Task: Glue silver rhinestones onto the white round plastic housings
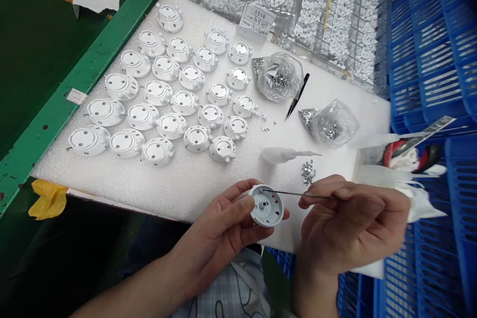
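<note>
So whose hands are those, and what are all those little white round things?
There is no machine here, just a person. The camera sits on their head and looks down, so you see their two hands the way they do. The left hand holds a white round part, hollow side up. The right hand pinches a thin metal tool whose tip reaches over that part. Beyond the hands lies a white foam sheet. On it are rows of white round pieces, clear bags of shiny bits, black tweezers, a white bottle on its side and a heap of shiny bits. Blue crates stand at the right.
</note>
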A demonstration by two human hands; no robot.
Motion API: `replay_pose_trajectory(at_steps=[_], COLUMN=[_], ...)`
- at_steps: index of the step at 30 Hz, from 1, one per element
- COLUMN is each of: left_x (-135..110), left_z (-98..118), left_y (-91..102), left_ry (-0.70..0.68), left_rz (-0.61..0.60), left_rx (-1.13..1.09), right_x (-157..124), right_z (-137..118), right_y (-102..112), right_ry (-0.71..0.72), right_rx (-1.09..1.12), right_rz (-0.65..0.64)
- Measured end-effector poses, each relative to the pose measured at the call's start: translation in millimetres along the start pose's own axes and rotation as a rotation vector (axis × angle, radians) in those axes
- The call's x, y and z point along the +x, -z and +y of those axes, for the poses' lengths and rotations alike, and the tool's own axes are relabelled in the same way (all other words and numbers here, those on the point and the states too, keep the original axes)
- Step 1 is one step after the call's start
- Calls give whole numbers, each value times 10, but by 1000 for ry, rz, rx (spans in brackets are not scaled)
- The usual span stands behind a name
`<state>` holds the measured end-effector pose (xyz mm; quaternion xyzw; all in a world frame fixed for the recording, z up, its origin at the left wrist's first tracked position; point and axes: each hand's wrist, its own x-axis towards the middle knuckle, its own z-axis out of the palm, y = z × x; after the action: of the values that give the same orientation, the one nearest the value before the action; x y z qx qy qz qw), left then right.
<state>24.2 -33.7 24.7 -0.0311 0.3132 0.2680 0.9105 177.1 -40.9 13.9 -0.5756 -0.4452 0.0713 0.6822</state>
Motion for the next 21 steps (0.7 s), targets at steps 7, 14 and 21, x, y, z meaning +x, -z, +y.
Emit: replay_pose_trajectory(at_steps=[7,14,21], left_x=[-7,7,5], left_z=[25,49,64], left_y=[-8,16,15], left_ry=[-2,17,47], left_rz=[-10,-3,25], left_rx=[-38,-115,-146], right_x=[19,49,35], right_z=[22,47,80], right_y=[18,71,72], right_ry=[-12,-98,-88], right_rx=[12,21,65], right_rz=[10,152,157])
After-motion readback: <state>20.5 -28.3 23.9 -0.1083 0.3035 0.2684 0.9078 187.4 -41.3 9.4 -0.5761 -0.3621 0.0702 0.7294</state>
